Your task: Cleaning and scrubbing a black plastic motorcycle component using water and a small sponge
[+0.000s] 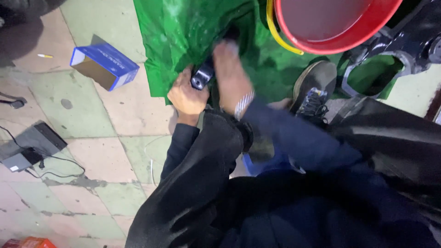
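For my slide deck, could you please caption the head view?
Left hand grips a dark metal part and right hand presses on it, above a green sheet beside a red basin.

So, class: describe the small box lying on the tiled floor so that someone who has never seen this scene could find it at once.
Start at the green plastic sheet spread over the pale tiled floor and look just left of its edge. There a blue cardboard box lies on its side, open end showing a brown inside. Its bright blue sets it apart from the flat grey device with a cable lower left.
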